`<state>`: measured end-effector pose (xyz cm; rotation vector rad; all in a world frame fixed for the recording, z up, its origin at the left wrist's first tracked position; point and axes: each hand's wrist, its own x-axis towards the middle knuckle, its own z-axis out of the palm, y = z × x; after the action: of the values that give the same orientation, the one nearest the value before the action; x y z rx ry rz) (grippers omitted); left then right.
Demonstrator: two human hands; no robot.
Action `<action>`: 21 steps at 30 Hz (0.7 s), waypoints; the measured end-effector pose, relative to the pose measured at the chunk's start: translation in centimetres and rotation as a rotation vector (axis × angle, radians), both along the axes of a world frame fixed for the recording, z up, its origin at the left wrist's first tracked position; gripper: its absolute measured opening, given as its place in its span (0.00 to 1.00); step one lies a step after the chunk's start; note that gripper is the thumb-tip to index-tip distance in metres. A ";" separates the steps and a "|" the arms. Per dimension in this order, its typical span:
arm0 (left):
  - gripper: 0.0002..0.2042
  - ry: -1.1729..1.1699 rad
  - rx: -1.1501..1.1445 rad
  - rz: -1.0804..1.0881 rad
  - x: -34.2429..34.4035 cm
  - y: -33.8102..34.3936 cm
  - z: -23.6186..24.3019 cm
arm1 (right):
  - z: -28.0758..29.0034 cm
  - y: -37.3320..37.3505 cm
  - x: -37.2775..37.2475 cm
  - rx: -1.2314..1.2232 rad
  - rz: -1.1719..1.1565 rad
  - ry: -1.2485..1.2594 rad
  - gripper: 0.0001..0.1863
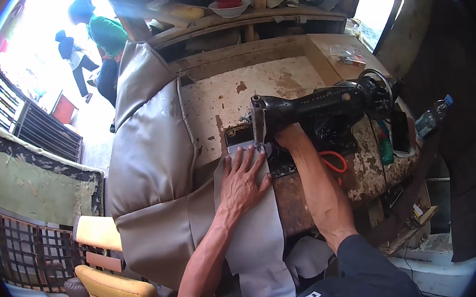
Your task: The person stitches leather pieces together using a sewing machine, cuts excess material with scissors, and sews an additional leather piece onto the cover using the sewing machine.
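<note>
A black sewing machine (pixel 313 105) stands on the worn wooden table, its needle end towards the left. Under that end runs a strip of grey leather-like material (pixel 257 234), which hangs down over the table's front edge. Flat on the strip, just in front of the needle, my left hand (pixel 241 185) rests with its fingers stretched out. My right hand (pixel 289 135) reaches in beneath the machine's arm, right of the needle; its fingers are mostly hidden there. A large sewn grey cover (pixel 151 156) drapes over the table's left side, beside my left hand.
Orange scissor-like handles (pixel 335 161) lie right of my right forearm. Further right are a green bottle (pixel 386 148), a phone (pixel 399 132) and a clear plastic bottle (pixel 431 118). A bowl (pixel 229 8) sits on the back shelf. Yellow foam (pixel 117 286) stands lower left; two people are outside.
</note>
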<state>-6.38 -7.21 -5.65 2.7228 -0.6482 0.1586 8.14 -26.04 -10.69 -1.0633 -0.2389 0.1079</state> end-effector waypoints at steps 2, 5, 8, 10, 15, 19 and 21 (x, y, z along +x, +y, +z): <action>0.31 0.013 -0.006 -0.012 0.5 -0.1 -0.3 | -0.1 -0.6 -0.2 0.045 -0.009 -0.013 0.18; 0.29 0.009 0.024 -0.034 1.1 -0.4 -0.4 | -0.3 -1.2 -0.4 0.220 0.127 -0.082 0.18; 0.26 -0.013 0.059 -0.037 2.0 -0.7 -0.4 | 0.0 -0.6 -0.6 -0.309 -0.112 -0.253 0.19; 0.25 -0.016 0.063 -0.038 2.4 -1.0 -0.5 | 0.0 -0.7 -0.8 -0.256 -0.088 -0.153 0.21; 0.23 -0.054 0.016 -0.008 3.4 -2.2 -0.8 | 0.5 -1.9 -1.0 -0.787 -0.358 -0.588 0.19; 0.21 -0.080 0.041 -0.008 3.4 -1.3 0.1 | 7.5 -0.3 -3.9 -1.126 -0.192 0.039 0.23; 0.20 -0.157 -0.085 -0.027 3.0 -1.1 0.4 | 9.4 -0.8 -6.7 -1.324 -0.144 0.186 0.22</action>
<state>-3.35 -8.34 -5.23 2.6373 -0.7036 0.3878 1.40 -26.79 -1.29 -2.3651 0.1274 0.2474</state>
